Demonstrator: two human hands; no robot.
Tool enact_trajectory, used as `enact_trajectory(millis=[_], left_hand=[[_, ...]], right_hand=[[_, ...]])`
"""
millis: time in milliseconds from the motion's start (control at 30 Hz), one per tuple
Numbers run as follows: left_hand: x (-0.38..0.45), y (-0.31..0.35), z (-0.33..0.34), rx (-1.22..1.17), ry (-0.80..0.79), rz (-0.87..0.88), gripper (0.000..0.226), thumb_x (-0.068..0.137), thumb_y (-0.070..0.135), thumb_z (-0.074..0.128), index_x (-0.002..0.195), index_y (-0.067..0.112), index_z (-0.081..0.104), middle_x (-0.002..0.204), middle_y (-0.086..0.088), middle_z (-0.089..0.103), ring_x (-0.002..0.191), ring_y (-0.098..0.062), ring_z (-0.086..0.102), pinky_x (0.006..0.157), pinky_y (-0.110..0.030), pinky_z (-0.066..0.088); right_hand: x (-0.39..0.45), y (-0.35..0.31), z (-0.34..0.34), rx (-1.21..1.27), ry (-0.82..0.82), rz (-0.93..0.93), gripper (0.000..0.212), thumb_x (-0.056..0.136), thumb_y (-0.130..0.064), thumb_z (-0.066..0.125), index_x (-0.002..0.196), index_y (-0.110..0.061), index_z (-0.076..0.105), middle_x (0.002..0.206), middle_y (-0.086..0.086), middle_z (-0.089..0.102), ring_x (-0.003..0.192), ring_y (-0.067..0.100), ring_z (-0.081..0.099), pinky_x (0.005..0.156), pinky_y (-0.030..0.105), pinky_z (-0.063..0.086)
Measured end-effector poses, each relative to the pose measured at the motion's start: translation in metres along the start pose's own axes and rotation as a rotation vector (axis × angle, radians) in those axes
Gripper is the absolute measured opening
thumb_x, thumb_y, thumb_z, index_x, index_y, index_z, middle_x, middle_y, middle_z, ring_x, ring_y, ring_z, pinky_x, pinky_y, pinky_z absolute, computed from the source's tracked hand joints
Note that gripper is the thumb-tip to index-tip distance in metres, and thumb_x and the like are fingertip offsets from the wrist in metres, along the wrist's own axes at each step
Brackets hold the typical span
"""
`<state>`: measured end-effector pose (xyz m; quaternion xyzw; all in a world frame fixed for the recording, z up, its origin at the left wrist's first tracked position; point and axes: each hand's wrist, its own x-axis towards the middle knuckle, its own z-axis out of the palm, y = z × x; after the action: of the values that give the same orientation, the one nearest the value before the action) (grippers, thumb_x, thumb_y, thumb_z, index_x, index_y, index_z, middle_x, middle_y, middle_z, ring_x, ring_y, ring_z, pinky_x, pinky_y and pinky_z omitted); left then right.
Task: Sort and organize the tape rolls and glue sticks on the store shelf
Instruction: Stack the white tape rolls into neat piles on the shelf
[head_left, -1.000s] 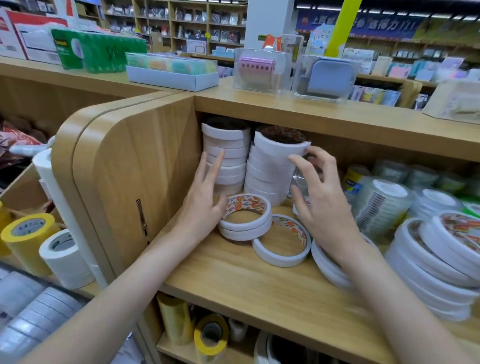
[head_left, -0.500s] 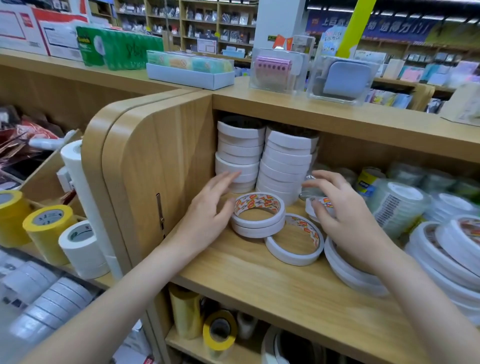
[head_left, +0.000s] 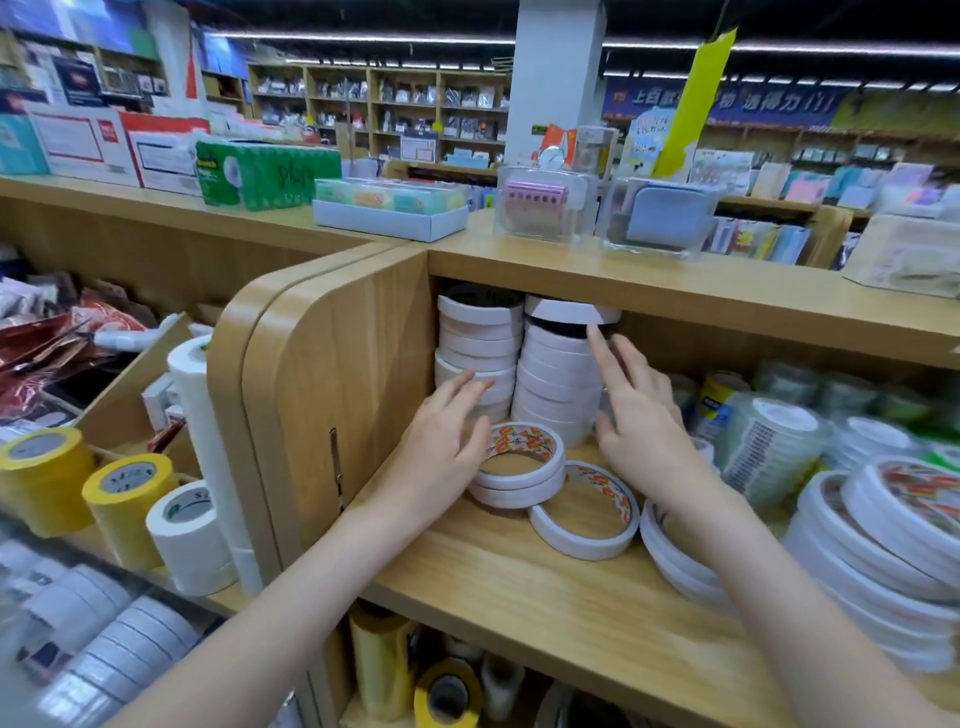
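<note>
Two tall stacks of white tape rolls stand at the back left of the wooden shelf (head_left: 519, 587): a left stack (head_left: 478, 338) and a right stack (head_left: 558, 379). My right hand (head_left: 634, 431) is spread open against the right stack's side, its index finger reaching up to the tilted top roll (head_left: 571, 312). My left hand (head_left: 447, 447) rests open against the low double roll with the red-printed core (head_left: 524, 465), fingertips near the left stack's base. A single flat roll (head_left: 587, 514) lies in front of them.
Flat stacks of wide white rolls (head_left: 883, 540) and wrapped clear tape packs (head_left: 769, 452) fill the shelf's right side. Yellow and white tape rolls (head_left: 124, 509) stand on the lower unit to the left. Clear boxes (head_left: 545, 208) sit on the top board above the stacks.
My right hand has risen from the small roll low on the shelf up to the right stack, index finger at its top roll. My left hand has barely moved. The camera view has shifted left.
</note>
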<state>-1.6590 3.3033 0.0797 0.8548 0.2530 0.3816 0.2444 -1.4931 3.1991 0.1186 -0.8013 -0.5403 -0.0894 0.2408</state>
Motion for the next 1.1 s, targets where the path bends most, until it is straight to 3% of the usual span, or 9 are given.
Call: enact_trajectory(millis=[433,500,567,667,800,867,967,1033,1100], left_hand=[[-0.019,-0.004,0.001,-0.028,-0.036,0.043,0.039,0.095,0.022,0.047,0.134,0.017,0.048,0.136,0.006,0.044,0.128,-0.006,0.037,0.102,-0.006,0.021],[-0.025,-0.008,0.001,-0.031,-0.128,0.035,0.043,0.088,0.039,0.044,0.126,0.021,0.055,0.133,0.012,0.041,0.125,-0.001,0.037,0.103,-0.013,0.024],[-0.030,-0.011,0.001,-0.034,-0.226,0.019,0.051,0.079,0.057,0.042,0.115,0.025,0.060,0.132,0.015,0.040,0.124,0.001,0.036,0.101,-0.014,0.023],[-0.030,-0.014,0.004,0.001,-0.277,0.039,0.048,0.072,0.061,0.046,0.099,0.024,0.058,0.127,0.009,0.048,0.119,-0.004,0.043,0.096,-0.013,0.027],[-0.024,-0.013,0.001,-0.101,-0.320,-0.009,0.021,0.074,0.048,0.057,0.082,0.030,0.050,0.108,0.000,0.057,0.105,-0.011,0.052,0.088,-0.016,0.034],[-0.022,-0.013,-0.007,-0.204,-0.306,-0.055,0.020,0.072,0.049,0.059,0.078,0.030,0.053,0.101,-0.006,0.061,0.092,-0.008,0.052,0.081,-0.017,0.038],[-0.027,-0.016,-0.020,-0.209,-0.311,-0.081,0.029,0.071,0.050,0.058,0.081,0.022,0.058,0.102,-0.007,0.061,0.091,-0.013,0.054,0.085,-0.026,0.040],[-0.032,-0.018,-0.026,-0.130,-0.309,-0.078,0.032,0.073,0.047,0.057,0.086,0.018,0.058,0.099,-0.002,0.057,0.092,-0.016,0.054,0.086,-0.028,0.039],[-0.037,-0.019,-0.030,-0.081,-0.298,-0.088,0.034,0.074,0.047,0.054,0.088,0.017,0.058,0.097,0.004,0.054,0.089,-0.014,0.053,0.081,-0.026,0.039]], right_hand=[[-0.009,0.000,-0.007,-0.065,0.049,-0.015,0.066,0.089,-0.004,0.046,0.146,-0.024,0.020,0.149,0.009,0.020,0.132,0.030,0.017,0.105,0.048,0.027],[-0.016,0.002,-0.009,0.005,0.079,-0.105,0.059,0.088,-0.001,0.046,0.142,-0.019,0.032,0.143,0.009,0.030,0.128,0.027,0.025,0.104,0.039,0.028],[-0.026,0.004,-0.012,0.076,0.046,-0.198,0.047,0.089,0.001,0.046,0.133,-0.016,0.046,0.135,0.006,0.041,0.123,0.021,0.034,0.098,0.020,0.025],[-0.042,0.006,-0.019,0.137,-0.028,-0.282,0.027,0.092,-0.007,0.048,0.115,-0.015,0.061,0.117,0.000,0.054,0.112,0.015,0.045,0.084,0.010,0.024],[-0.059,0.011,-0.025,0.030,-0.269,-0.320,0.022,0.089,-0.031,0.057,0.110,-0.025,0.060,0.096,-0.016,0.055,0.096,0.009,0.041,0.085,0.027,0.033],[-0.063,0.013,-0.022,-0.103,-0.362,-0.296,0.022,0.087,-0.034,0.058,0.107,-0.026,0.058,0.100,-0.014,0.058,0.099,0.009,0.041,0.092,0.030,0.031],[-0.065,0.014,-0.015,-0.224,-0.367,-0.301,0.014,0.088,-0.030,0.055,0.098,-0.022,0.059,0.099,-0.011,0.059,0.102,0.013,0.043,0.095,0.032,0.028],[-0.064,0.015,-0.017,-0.132,-0.345,-0.313,0.008,0.089,-0.027,0.057,0.093,-0.021,0.059,0.086,-0.015,0.056,0.093,0.007,0.043,0.088,0.031,0.031],[-0.061,0.016,-0.023,0.047,-0.328,-0.299,0.002,0.088,-0.021,0.060,0.090,-0.022,0.059,0.073,-0.018,0.048,0.078,-0.002,0.045,0.074,0.020,0.034]])
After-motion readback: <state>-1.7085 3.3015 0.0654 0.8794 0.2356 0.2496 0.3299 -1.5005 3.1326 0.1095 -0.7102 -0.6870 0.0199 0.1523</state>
